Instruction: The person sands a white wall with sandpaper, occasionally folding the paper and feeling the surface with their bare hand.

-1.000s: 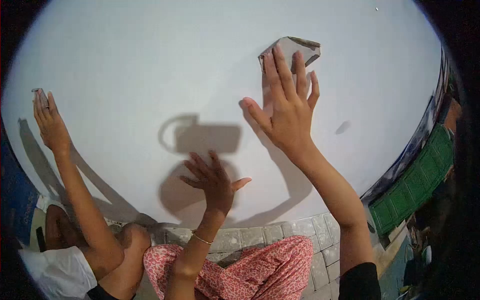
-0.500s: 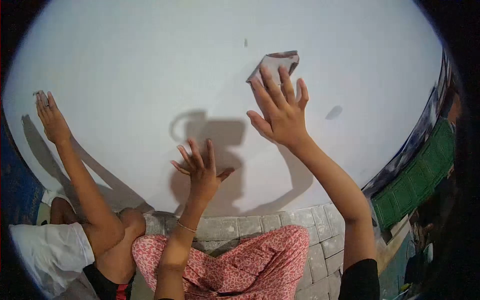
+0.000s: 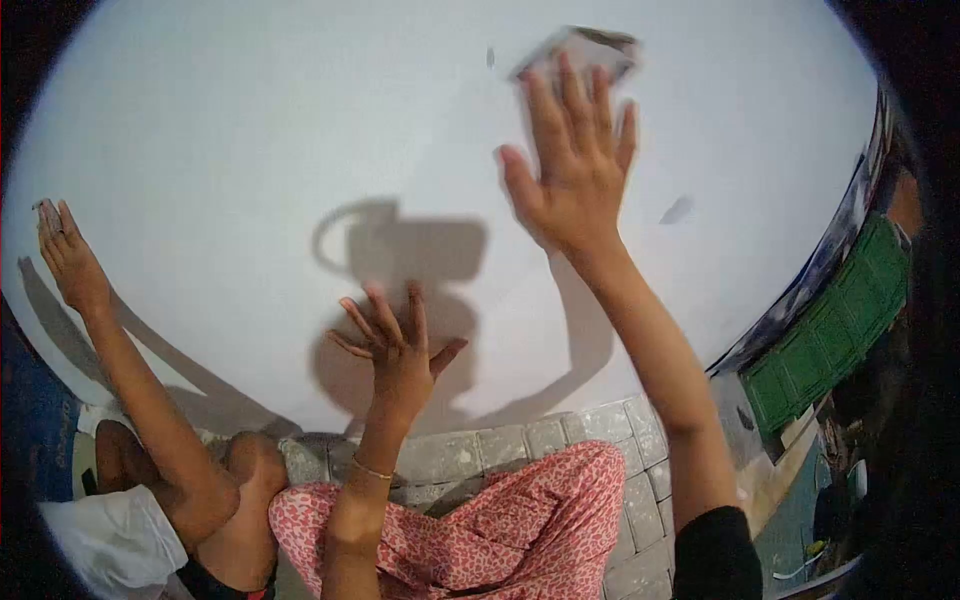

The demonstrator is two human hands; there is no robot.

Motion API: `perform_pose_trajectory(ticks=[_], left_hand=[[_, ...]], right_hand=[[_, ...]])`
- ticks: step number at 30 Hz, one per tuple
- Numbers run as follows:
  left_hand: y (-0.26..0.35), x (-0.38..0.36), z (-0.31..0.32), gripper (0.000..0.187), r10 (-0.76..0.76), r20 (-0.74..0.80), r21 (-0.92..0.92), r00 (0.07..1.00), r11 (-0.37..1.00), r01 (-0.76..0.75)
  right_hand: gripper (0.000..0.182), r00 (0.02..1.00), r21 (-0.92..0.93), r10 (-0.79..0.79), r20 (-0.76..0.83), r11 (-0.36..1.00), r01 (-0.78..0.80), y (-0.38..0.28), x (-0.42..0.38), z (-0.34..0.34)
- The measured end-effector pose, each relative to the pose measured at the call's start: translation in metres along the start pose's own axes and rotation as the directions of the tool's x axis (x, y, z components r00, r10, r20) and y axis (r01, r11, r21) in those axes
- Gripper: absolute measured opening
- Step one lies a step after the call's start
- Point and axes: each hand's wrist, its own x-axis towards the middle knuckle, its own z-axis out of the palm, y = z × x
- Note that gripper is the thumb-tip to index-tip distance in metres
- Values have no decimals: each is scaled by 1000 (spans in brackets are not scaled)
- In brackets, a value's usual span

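My right hand [image 3: 580, 165] reaches high on the white wall [image 3: 250, 130], fingers stretched and spread. Its fingertips lie flat over a creased sheet [image 3: 585, 48], pale with a darker folded edge, perhaps sandpaper, pressed to the wall. The hand hides the lower part of the sheet. My left hand [image 3: 400, 360] is lower and nearer the middle, fingers spread and holding nothing. Its fingertips are at the wall, though contact cannot be made out for certain. A thin bracelet [image 3: 373, 470] circles the left wrist.
At left, another person's hand [image 3: 75, 265] holds a small piece against the wall. That person's knee [image 3: 255, 465] is beside my patterned trousers [image 3: 480, 530]. Grey paving blocks [image 3: 440, 458] meet the wall's foot. A green ridged panel [image 3: 830, 325] stands at right. Shadows cross the wall.
My right hand has slid upward with the sheet. My left hand stays nearly in place, still spread. The other person's hand appears farther left and slightly lower; the view has shifted somewhat.
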Motion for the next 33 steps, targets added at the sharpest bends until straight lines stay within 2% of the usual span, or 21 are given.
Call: perform_pose_trajectory(ticks=[1,3,5,6,8,9,11,12,14,15,16,18,20,22,23,25,27,28,29,31,33], left_hand=[[1,0,2,108,-3,-19,-8,1000,1000,3],[2,-1,4,93,-64,8,-158,998,985,65],[3,2,2,93,-47,2,-130,999,990,47],[4,3,2,94,-66,13,-134,998,989,67],[3,2,0,94,-76,31,-134,997,988,79],[5,2,-3,99,-85,38,-126,996,988,89],[9,4,-4,106,-98,31,-121,995,987,102],[11,5,-3,105,-121,-34,-106,992,988,116],[11,10,-2,104,-141,-106,-84,984,988,132],[10,16,-2,102,-153,-196,-42,968,988,148],[10,21,-2,101,-161,-278,-1,947,986,167],[4,37,-6,96,-185,-301,-24,935,982,187],[-3,44,-13,92,-215,-339,-46,916,976,212],[-7,47,-21,92,-210,-294,9,933,975,222],[-8,46,-24,92,-218,-300,8,929,973,231],[-9,43,-27,94,-185,-241,-30,953,983,183],[-10,44,-25,95,-168,-256,-53,952,986,160],[-10,44,-25,97,-150,-273,-75,950,988,134],[-10,44,-27,97,-144,-267,-73,953,989,129],[-9,42,-36,118,-149,-157,-13,976,989,149],[-13,40,-35,121,-131,-148,-2,980,991,132]], right_hand=[[56,983,-6,165,-83,986,-166,5,2,1],[55,965,27,235,-115,972,-233,-13,-6,5],[54,994,46,-12,110,999,7,-30,-27,0],[54,994,38,0,111,999,-4,-27,-32,0],[54,916,210,-344,205,930,302,-15,-46,-4],[54,917,207,-341,209,931,299,-4,-51,-7],[51,996,143,-11,86,990,-1,21,-57,-12],[51,997,143,-19,80,990,7,24,-60,-14],[46,949,199,285,-132,946,-257,25,-72,-15],[46,949,201,286,-131,945,-257,25,-83,-17],[46,999,159,30,41,987,-36,24,-97,-21],[46,888,175,-352,297,934,312,35,-109,-30],[45,920,111,-279,274,960,258,68,-103,-36],[44,999,-8,37,-2,999,-37,91,-82,-40],[48,951,200,254,-175,955,-218,102,-71,-38],[50,901,114,357,-247,934,-339,94,-57,-35],[51,978,61,190,-87,981,-186,62,-60,-30],[50,992,77,-12,124,997,2,51,-63,-31],[48,930,173,-303,210,947,270,44,-58,-34],[45,833,251,-481,272,872,421,48,-39,-34],[44,969,84,-223,103,973,215,57,-16,-34]])
